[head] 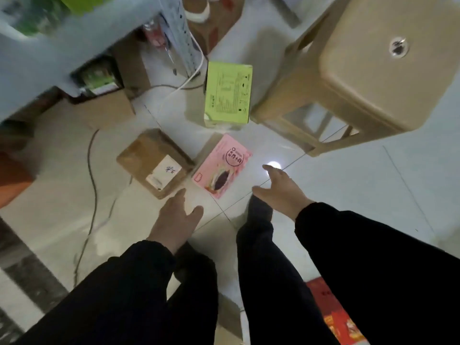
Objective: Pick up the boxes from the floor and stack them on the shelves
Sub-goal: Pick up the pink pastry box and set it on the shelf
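Three boxes lie on the pale tiled floor. A brown cardboard box (155, 161) with a white label sits left of a flat pink box (222, 166). A lime-green box (227, 93) stands behind them. My left hand (175, 216) hovers just in front of the brown box, fingers straight, holding nothing. My right hand (281, 189) is spread in the air to the right of the pink box, also holding nothing. The pale blue shelf (44, 53) fills the upper left.
A tan plastic stool (368, 70) stands at the right, close to the green box. More cardboard boxes (109, 110) sit under the shelf. A dark cable (90, 175) and a white cord (184, 83) run across the floor. A red box (331, 312) lies by my legs.
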The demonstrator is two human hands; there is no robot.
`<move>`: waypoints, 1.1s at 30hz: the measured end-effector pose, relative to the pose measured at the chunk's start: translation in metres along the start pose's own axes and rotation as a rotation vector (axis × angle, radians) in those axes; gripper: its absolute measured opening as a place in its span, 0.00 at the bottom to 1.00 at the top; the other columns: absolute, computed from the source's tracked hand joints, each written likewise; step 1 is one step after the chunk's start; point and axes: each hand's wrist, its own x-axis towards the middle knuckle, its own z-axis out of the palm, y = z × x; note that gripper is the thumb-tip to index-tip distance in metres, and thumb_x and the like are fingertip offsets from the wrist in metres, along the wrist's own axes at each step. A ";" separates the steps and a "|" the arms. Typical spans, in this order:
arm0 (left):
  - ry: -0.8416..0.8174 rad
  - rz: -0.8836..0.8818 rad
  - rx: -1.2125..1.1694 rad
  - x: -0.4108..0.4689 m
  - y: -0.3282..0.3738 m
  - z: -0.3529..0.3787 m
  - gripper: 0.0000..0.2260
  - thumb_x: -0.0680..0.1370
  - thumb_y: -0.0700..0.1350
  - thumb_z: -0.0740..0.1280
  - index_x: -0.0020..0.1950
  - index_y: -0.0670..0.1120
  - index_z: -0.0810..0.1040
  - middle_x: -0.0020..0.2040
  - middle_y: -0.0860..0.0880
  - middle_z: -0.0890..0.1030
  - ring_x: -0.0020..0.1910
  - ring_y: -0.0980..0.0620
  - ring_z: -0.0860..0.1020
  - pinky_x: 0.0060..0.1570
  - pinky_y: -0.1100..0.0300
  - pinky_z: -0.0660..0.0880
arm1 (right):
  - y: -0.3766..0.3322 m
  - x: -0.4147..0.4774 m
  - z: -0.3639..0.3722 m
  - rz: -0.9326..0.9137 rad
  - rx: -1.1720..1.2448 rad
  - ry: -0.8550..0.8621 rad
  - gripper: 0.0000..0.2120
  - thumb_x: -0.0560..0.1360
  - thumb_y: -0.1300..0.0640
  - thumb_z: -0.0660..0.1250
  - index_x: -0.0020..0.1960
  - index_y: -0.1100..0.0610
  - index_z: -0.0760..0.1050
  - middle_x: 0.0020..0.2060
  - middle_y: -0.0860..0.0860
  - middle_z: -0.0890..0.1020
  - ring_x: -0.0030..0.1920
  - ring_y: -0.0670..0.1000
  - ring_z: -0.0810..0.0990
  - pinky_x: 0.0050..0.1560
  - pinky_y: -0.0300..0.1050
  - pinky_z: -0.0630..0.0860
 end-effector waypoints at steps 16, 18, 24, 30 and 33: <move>0.029 -0.296 -0.962 0.179 -0.040 0.127 0.03 0.82 0.50 0.64 0.50 0.55 0.77 0.47 0.54 0.75 0.43 0.54 0.72 0.51 0.53 0.69 | 0.046 0.237 0.066 0.119 0.554 0.068 0.19 0.77 0.44 0.69 0.59 0.55 0.67 0.48 0.50 0.76 0.44 0.47 0.72 0.41 0.43 0.67; 0.094 -0.235 -0.987 0.134 -0.028 0.095 0.06 0.82 0.50 0.64 0.47 0.57 0.79 0.47 0.56 0.78 0.46 0.53 0.74 0.51 0.53 0.69 | 0.032 0.181 0.045 0.075 0.674 0.124 0.17 0.75 0.44 0.71 0.55 0.53 0.70 0.45 0.48 0.75 0.43 0.48 0.73 0.41 0.43 0.66; 0.221 0.061 -0.842 -0.060 0.023 -0.027 0.19 0.77 0.51 0.64 0.67 0.63 0.77 0.63 0.50 0.77 0.62 0.48 0.78 0.62 0.41 0.78 | -0.031 -0.041 -0.048 -0.145 0.813 0.191 0.20 0.63 0.38 0.74 0.55 0.30 0.76 0.62 0.54 0.78 0.60 0.56 0.81 0.63 0.62 0.78; 0.407 0.329 -0.909 -0.261 0.064 -0.157 0.26 0.78 0.44 0.65 0.73 0.65 0.71 0.65 0.56 0.81 0.64 0.49 0.80 0.56 0.45 0.80 | -0.137 -0.239 -0.135 -0.617 0.728 0.194 0.26 0.75 0.54 0.73 0.71 0.41 0.73 0.62 0.54 0.82 0.62 0.60 0.81 0.62 0.68 0.78; 0.515 0.471 -0.908 -0.343 0.069 -0.209 0.25 0.82 0.37 0.64 0.72 0.63 0.71 0.59 0.64 0.83 0.59 0.62 0.81 0.57 0.58 0.78 | -0.186 -0.311 -0.162 -0.792 0.711 0.222 0.30 0.75 0.60 0.73 0.74 0.44 0.70 0.64 0.53 0.82 0.66 0.58 0.79 0.64 0.69 0.76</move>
